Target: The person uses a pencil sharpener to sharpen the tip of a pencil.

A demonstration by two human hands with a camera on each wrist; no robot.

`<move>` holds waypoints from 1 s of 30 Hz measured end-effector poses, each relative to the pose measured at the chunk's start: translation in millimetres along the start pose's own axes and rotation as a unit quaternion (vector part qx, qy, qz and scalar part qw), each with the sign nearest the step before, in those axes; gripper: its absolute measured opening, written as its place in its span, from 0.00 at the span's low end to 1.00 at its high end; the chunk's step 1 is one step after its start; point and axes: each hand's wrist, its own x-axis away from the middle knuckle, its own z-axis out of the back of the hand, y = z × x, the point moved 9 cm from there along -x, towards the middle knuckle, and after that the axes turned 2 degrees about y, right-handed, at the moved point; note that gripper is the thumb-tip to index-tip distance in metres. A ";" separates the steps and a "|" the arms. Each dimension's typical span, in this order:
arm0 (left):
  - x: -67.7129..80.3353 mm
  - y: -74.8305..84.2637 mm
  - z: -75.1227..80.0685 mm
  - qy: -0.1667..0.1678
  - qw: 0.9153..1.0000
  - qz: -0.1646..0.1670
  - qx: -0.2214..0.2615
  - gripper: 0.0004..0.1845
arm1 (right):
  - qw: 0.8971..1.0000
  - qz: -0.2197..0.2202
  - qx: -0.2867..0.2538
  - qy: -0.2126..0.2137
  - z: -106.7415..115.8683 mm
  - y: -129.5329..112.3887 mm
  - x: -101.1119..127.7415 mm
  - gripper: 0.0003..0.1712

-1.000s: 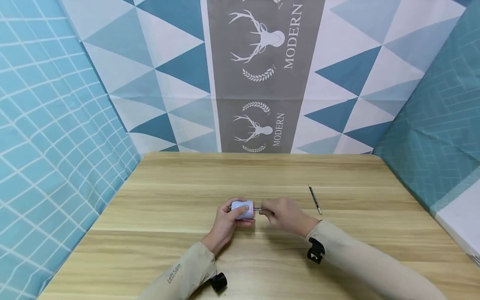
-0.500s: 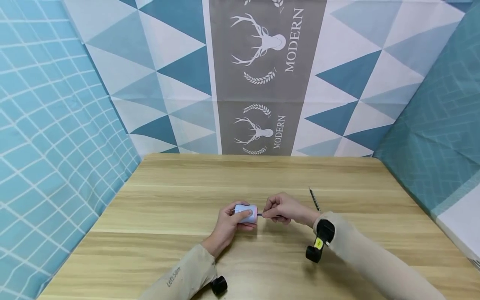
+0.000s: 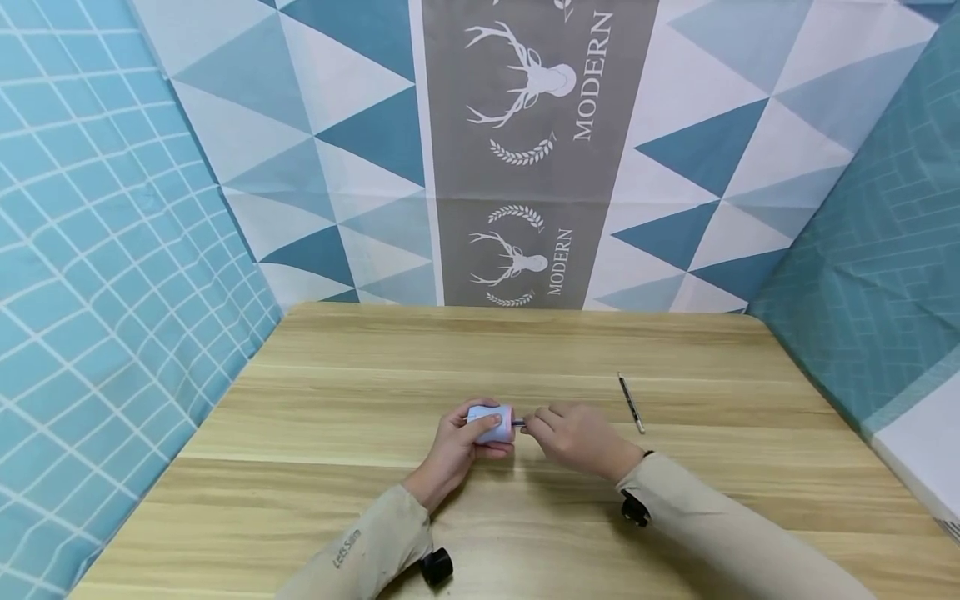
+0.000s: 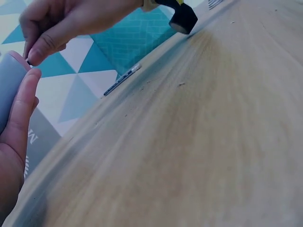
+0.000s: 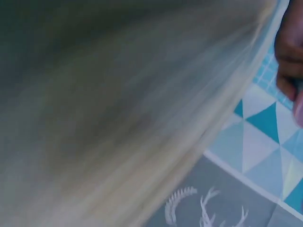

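Note:
My left hand (image 3: 450,452) holds a pale blue pencil sharpener (image 3: 505,428) with a pink end, thumb across its side, just above the table. My right hand (image 3: 576,439) pinches a thin dark pencil (image 3: 518,423) whose other end goes into the pink end of the sharpener. Only a short stretch of that pencil shows between hand and sharpener. In the left wrist view the sharpener (image 4: 10,87) lies at the left edge, with the right hand's thumb and fingers close to its pink end. The right wrist view catches part of a hand (image 5: 289,61) at its right edge.
On the wooden table (image 3: 337,400) a second dark pencil (image 3: 632,403) with a pale end lies to the right, beyond the right forearm. A white object (image 3: 922,450) stands at the table's right edge. Patterned cloths hang behind and at both sides.
My right hand has turned at the wrist one way and then back, still at the pencil. The left hand stays nearly in place with the sharpener.

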 end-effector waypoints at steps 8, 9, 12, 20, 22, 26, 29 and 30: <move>-0.8 0.0 -0.8 0.000 1.000 0.011 -0.016 0.08 | 0.732 -0.429 -0.499 -0.173 -50.8 39.9 25.6 0.12; -0.8 -0.5 -1.4 -0.003 1.000 0.012 -0.019 0.09 | 0.659 -0.478 -0.547 -0.193 -58.3 39.7 33.9 0.12; 0.3 -1.1 -3.8 -0.018 0.999 0.011 -0.030 0.13 | 0.486 -0.560 -0.626 -0.241 -71.7 33.2 53.4 0.12; 2.4 0.9 -2.7 -0.017 1.000 0.004 -0.023 0.11 | 0.710 -0.422 -0.522 -0.212 -49.1 45.4 32.1 0.05; 2.3 0.9 -2.6 -0.014 1.000 0.008 -0.014 0.11 | 0.848 -0.301 -0.395 -0.187 -30.8 40.8 17.8 0.08; 1.9 -0.1 -4.2 -0.014 1.000 0.020 0.004 0.11 | 0.991 -0.046 -0.092 -0.084 -1.2 13.2 4.4 0.05; 1.3 -1.7 -6.5 -0.019 0.999 0.030 0.012 0.10 | 0.999 0.034 0.024 -0.014 4.6 1.4 6.2 0.20; 1.2 -2.4 -7.0 -0.018 0.999 0.033 0.015 0.10 | 0.999 0.037 0.034 -0.004 4.3 0.7 5.9 0.22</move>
